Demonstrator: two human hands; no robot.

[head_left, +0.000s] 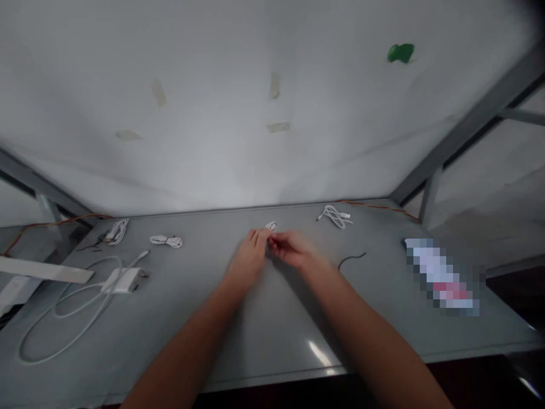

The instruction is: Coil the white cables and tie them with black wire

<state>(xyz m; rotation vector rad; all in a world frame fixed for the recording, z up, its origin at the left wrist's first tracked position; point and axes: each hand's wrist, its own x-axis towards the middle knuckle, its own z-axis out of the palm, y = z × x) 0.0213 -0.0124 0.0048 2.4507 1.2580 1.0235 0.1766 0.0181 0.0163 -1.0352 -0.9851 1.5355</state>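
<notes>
My left hand and my right hand meet at the middle of the grey table. Between their fingertips is a small coil of white cable, partly hidden by my fingers. Both hands appear to pinch it. My right fingers are curled tight around its lower end, while my left fingers reach up along its side. A short black wire lies to the right of my right hand, not touching it.
More white cables lie on the table: coils and a long loop with a white adapter. A blurred object lies right. A white strip crosses the left edge. Steel frame bars flank the back wall.
</notes>
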